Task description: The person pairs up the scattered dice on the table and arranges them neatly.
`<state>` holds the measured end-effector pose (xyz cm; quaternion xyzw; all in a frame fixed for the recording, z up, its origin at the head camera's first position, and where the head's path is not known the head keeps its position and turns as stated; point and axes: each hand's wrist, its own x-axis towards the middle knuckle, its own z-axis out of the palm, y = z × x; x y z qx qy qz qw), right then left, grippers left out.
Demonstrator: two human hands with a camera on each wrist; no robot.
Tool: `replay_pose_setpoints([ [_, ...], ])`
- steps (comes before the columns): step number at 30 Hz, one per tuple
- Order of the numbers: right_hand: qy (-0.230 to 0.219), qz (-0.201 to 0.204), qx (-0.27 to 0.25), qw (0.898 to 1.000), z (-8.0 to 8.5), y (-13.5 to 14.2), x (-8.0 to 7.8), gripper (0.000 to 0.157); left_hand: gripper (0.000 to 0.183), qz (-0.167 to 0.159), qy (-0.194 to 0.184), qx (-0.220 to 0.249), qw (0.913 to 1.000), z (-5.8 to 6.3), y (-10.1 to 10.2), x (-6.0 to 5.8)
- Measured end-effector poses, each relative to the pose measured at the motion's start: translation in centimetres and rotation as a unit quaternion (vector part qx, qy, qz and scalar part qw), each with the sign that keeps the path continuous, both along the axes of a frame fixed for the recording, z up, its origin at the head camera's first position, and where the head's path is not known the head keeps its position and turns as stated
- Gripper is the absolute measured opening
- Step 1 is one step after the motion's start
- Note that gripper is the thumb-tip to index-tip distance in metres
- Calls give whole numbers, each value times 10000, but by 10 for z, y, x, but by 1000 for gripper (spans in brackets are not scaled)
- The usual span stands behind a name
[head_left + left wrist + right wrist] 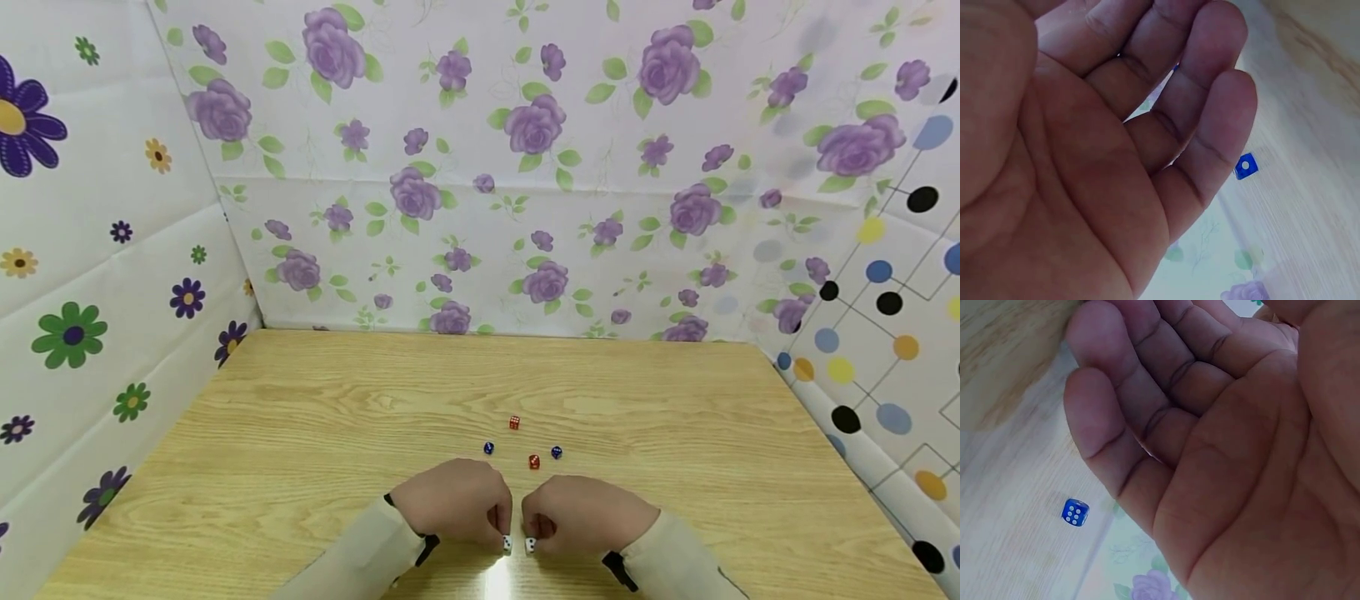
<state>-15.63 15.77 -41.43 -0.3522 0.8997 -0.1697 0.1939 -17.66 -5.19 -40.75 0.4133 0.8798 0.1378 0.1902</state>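
Note:
In the head view my left hand (465,502) pinches a white die (507,544) between thumb and fingers, low over the near part of the table. Just to its right, my right hand (581,515) pinches a second white die (531,545), with a narrow gap between the two. Beyond the hands lie a blue die (489,448) on the left, another blue die (557,452) on the right, a red die (534,462) between them and a red die (514,422) farther back. Both wrist views show curled fingers; the pinched dice are hidden there.
The wooden table (360,392) reaches back to a flowered cloth wall (480,242). A daisy-patterned cloth (150,333) closes the left side, a dotted cloth (862,392) the right. Light glares off the wood between the forearms.

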Motion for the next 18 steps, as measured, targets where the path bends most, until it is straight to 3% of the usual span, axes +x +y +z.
replay_pose_setpoints([
  [18, 78, 86, -54, 9999, -3, -3, 1, 13, 14, -173, 35, 55, 9998, -4, 2, 2],
])
